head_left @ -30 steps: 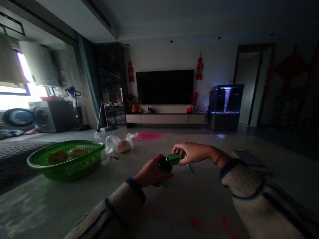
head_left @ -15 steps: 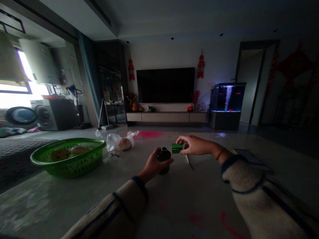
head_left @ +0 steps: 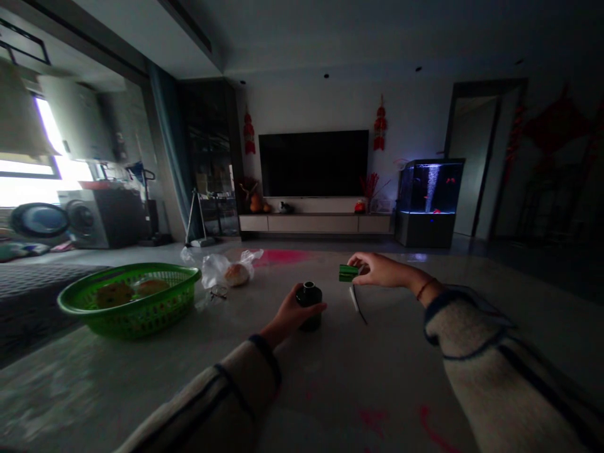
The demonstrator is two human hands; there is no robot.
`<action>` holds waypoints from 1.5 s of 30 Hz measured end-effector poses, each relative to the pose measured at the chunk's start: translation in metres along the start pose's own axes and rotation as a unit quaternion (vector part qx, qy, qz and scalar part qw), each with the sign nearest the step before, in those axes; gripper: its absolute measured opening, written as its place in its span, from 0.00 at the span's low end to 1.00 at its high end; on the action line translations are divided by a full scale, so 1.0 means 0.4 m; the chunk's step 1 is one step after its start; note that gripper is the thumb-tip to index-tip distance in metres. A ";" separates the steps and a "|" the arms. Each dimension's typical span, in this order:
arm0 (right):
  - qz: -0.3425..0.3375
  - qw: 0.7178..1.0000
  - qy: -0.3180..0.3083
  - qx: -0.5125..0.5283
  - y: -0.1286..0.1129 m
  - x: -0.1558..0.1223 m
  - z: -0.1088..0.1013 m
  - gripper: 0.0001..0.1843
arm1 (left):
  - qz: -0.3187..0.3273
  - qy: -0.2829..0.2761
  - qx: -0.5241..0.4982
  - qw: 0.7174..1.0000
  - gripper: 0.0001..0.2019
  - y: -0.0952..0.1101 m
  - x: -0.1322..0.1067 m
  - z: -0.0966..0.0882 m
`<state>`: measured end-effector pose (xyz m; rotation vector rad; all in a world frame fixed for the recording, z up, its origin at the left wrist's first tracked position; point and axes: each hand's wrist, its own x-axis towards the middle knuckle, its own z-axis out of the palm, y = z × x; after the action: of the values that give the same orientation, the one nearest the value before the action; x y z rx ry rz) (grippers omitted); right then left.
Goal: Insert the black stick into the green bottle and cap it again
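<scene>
A dark ink bottle-like jar (head_left: 310,297) with a narrow, uncapped neck stands upright on the table. My left hand (head_left: 291,313) is wrapped around its left side, thumb across the front. To the right and a little higher, my right hand (head_left: 372,270) pinches a small green block-shaped piece (head_left: 348,272), which looks like a cap. That piece is apart from the jar. On the table below my right hand lies a thin pen-like stick (head_left: 357,304), pale at its upper part and dark at the tip.
A green plastic basket (head_left: 134,324) with round yellowish items stands on the left. Beside it are a clear plastic bag (head_left: 214,267), a round bun-like item (head_left: 236,274) and a pair of glasses (head_left: 218,292). A flat, dark-edged object lies partly behind my right sleeve.
My right hand has moved right and slightly up with the green piece, widening its distance from the jar. My left hand keeps its hold on the jar almost unmoved.
</scene>
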<state>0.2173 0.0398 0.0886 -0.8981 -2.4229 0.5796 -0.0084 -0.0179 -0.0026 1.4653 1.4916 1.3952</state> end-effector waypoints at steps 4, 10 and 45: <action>0.006 1.000 0.006 0.021 -0.005 -0.003 -0.004 0.18 | -0.003 -0.033 0.000 0.999 0.36 0.007 -0.004 -0.014; 0.005 0.999 0.005 0.045 -0.003 0.000 -0.008 0.18 | 0.031 -0.026 0.005 0.999 0.43 -0.003 0.017 -0.035; -0.051 0.968 -0.152 0.191 -0.070 0.014 0.073 0.25 | 0.296 0.061 0.233 0.924 0.13 0.096 -0.053 -0.054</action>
<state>0.1834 0.0179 0.0820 -0.5501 -2.4719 1.1696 -0.0129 -0.0500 0.0341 2.3105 1.6054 1.5456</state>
